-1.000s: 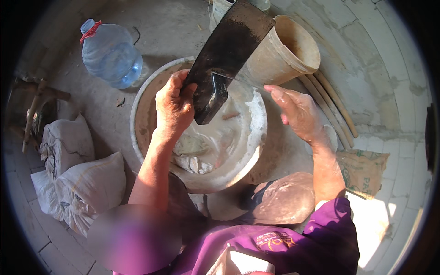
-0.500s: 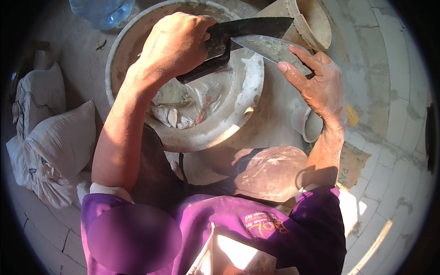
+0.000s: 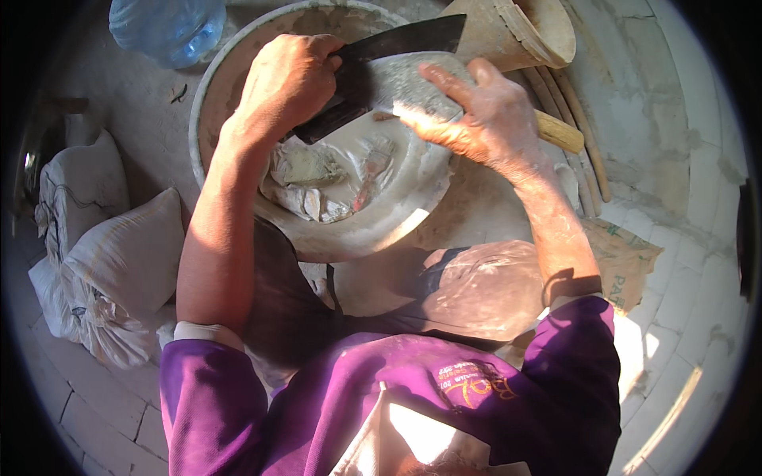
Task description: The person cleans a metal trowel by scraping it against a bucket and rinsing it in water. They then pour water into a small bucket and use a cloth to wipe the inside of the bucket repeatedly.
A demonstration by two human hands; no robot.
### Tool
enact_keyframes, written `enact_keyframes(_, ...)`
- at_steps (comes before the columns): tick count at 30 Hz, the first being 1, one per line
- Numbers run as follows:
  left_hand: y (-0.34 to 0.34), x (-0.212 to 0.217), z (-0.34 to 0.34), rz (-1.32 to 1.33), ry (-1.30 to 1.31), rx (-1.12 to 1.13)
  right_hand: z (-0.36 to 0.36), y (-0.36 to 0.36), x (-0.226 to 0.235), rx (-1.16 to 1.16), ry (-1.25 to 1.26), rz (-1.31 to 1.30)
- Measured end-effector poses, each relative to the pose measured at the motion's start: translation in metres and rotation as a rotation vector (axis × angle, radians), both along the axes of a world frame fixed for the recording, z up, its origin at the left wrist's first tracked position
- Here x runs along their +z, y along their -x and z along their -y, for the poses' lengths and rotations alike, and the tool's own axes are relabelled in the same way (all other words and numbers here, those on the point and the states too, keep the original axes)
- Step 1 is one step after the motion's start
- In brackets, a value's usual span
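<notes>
Above a round, grey, plaster-caked basin, my left hand is closed on the left end of a black flat plate with a raised edge. My right hand grips a trowel; its broad grey blade lies over the plate, and its wooden handle sticks out to the right behind the hand. Whether blade and plate touch is hard to tell. Down in the basin, pale crumpled rags or lumps lie in cloudy grey liquid or paste, partly hidden by my left forearm and the plate.
A dirty beige bucket lies tipped at the far right of the basin. Several long rods rest on the floor beside it. Full white sacks lean at the left. A clear blue bottle stands far left; a brown paper bag lies right.
My right hand has moved left with the trowel and turned it, so the blade lies farther over the black plate and the handle now shows. My left hand has shifted slightly left.
</notes>
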State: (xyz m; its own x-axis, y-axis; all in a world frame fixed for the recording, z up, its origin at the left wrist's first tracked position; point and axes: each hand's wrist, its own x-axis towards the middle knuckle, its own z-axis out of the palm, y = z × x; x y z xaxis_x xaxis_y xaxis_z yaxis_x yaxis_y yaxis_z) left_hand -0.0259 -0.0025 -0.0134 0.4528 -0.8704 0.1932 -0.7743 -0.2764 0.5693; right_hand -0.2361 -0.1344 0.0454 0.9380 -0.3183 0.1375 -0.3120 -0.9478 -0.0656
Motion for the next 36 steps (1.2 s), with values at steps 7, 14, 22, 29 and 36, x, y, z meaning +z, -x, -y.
enact_keyframes(7, -0.010, 0.006, -0.005, -0.028, -0.007, 0.107, 0.006, -0.006, 0.027, -0.213, 0.059, 0.046)
enact_keyframes(14, 0.001, 0.005, 0.000, -0.004, 0.004, 0.046, 0.012, 0.008, 0.022, -0.140, -0.064, 0.132)
enact_keyframes(22, -0.024, -0.022, 0.003, -0.408, 0.215, 0.332, 0.049, 0.011, 0.017, -0.429, -0.039, 0.223)
enact_keyframes(29, -0.051, -0.095, 0.016, -1.024, -0.047, 0.407, 0.070, 0.019, 0.000, -0.591, -0.512, 0.126)
enact_keyframes(36, -0.034, -0.184, 0.046, -0.251, -0.565, 0.119, 0.070, 0.021, -0.001, -0.528, -0.486, 0.136)
